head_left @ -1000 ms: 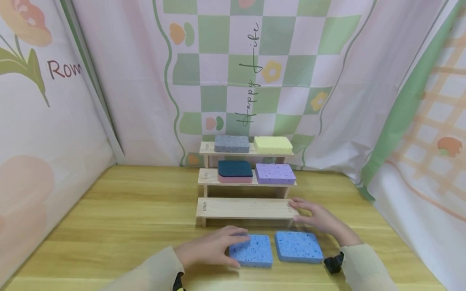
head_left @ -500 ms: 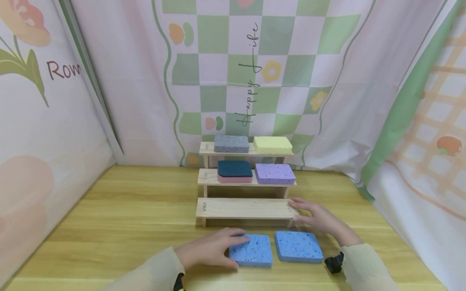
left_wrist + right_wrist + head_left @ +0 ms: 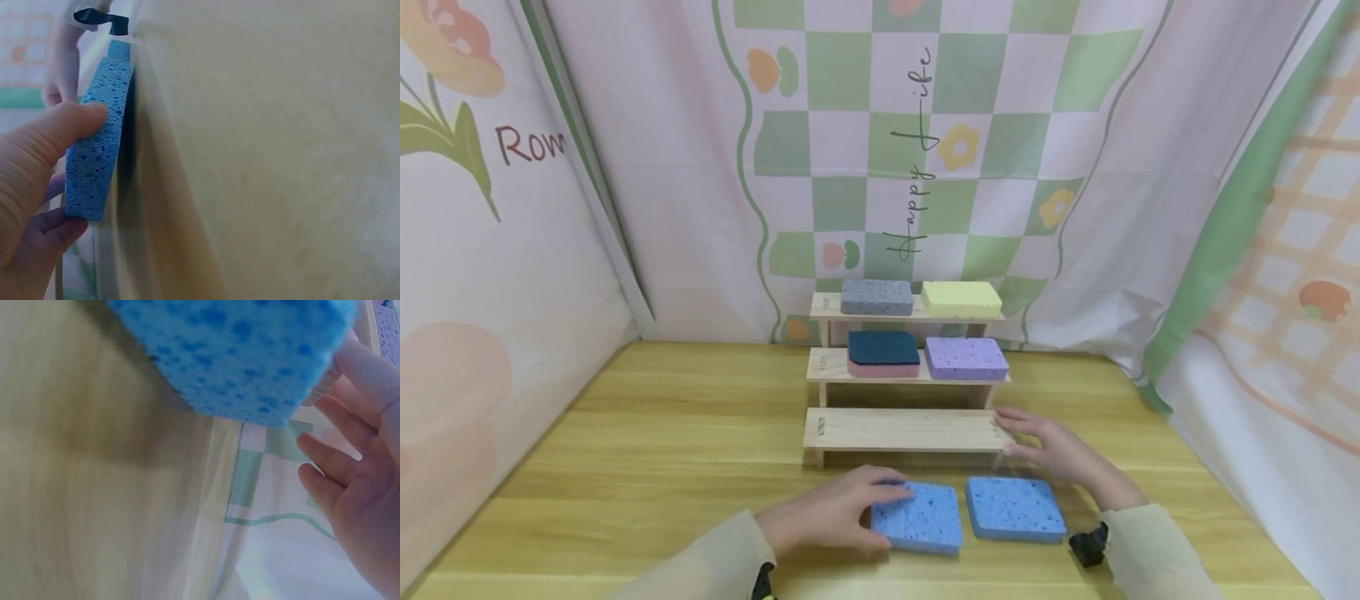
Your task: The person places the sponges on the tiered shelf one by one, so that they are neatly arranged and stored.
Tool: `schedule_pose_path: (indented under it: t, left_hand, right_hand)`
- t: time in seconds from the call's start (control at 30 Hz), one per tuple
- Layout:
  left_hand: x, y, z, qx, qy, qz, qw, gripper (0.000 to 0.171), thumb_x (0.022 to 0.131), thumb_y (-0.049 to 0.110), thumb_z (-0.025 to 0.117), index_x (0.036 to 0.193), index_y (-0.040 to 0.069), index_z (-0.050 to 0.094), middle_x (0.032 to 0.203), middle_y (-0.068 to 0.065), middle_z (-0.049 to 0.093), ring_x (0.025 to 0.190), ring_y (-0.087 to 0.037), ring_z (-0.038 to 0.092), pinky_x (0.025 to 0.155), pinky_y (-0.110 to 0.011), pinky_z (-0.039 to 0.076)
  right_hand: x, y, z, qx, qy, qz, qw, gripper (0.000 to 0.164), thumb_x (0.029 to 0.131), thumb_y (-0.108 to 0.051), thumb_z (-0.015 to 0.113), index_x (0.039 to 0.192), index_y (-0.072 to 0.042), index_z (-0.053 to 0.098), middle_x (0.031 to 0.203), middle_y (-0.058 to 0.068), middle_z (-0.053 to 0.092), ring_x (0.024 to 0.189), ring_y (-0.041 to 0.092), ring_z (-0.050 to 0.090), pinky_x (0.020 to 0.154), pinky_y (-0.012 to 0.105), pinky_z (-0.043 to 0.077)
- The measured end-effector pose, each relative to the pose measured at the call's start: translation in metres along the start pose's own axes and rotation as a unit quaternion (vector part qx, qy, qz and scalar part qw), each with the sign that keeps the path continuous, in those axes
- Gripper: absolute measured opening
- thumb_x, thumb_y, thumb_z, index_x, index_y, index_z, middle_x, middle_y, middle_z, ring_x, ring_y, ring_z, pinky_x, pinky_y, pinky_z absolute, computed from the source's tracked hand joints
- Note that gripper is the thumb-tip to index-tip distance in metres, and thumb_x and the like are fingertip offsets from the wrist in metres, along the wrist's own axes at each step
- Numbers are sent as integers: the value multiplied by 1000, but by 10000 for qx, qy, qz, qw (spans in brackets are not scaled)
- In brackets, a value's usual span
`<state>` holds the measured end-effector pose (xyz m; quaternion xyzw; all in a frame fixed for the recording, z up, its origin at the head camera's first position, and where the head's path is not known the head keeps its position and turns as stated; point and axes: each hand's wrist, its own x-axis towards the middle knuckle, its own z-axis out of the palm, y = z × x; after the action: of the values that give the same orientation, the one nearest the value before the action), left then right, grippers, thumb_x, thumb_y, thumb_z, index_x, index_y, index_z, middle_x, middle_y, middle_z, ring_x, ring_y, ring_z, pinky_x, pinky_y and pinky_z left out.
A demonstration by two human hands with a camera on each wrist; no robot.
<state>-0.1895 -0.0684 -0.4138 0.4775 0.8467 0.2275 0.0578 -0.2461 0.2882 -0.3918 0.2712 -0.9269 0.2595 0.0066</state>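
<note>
At the front of the table lie two blue speckled sponges side by side. My left hand (image 3: 835, 514) grips the left blue sponge (image 3: 928, 518) at its left end, with the thumb (image 3: 87, 117) on its near edge and fingers on the far side. The other blue sponge (image 3: 1015, 508) lies flat to the right, below my right wrist. My right hand (image 3: 1060, 450) holds the right end of the lowest step of a wooden step rack (image 3: 902, 430), thumb at the front corner and fingers at the back one. Its lower fingers (image 3: 328, 459) stay spread, off the wood.
On the rack's middle step sit a pink sponge with a dark scouring pad (image 3: 883, 350) and a purple sponge (image 3: 966, 358). A grey sponge (image 3: 877, 297) and a yellow sponge (image 3: 962, 299) occupy the top step. Patterned curtains (image 3: 700, 208) enclose the wooden table (image 3: 662, 433).
The left blue sponge has turned slightly in my left hand, its right front corner a little nearer. My right hand stays at the rack's end.
</note>
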Motion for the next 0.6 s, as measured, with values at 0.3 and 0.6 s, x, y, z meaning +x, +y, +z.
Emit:
schedule_pose_path:
  t: [0.3, 0.6]
  left_hand:
    - [8, 0, -15, 258, 529, 142, 9982, 60, 85, 37, 65, 138, 17, 44, 142, -5, 36, 127, -19, 35, 101, -33, 33]
    - [23, 5, -33, 407, 748, 167, 9962, 59, 85, 39, 64, 137, 17, 46, 142, -4, 36, 128, -18, 33, 103, -32, 31]
  right_hand:
    - [0, -2, 0, 27, -28, 129, 9999, 58, 88, -37, 59, 132, -1, 47, 140, 18, 36, 122, 43, 36, 96, 56, 33]
    - [0, -3, -1, 41, -71, 139, 9999, 56, 88, -35, 60, 132, -2, 48, 140, 16, 37, 122, 43, 37, 96, 56, 32]
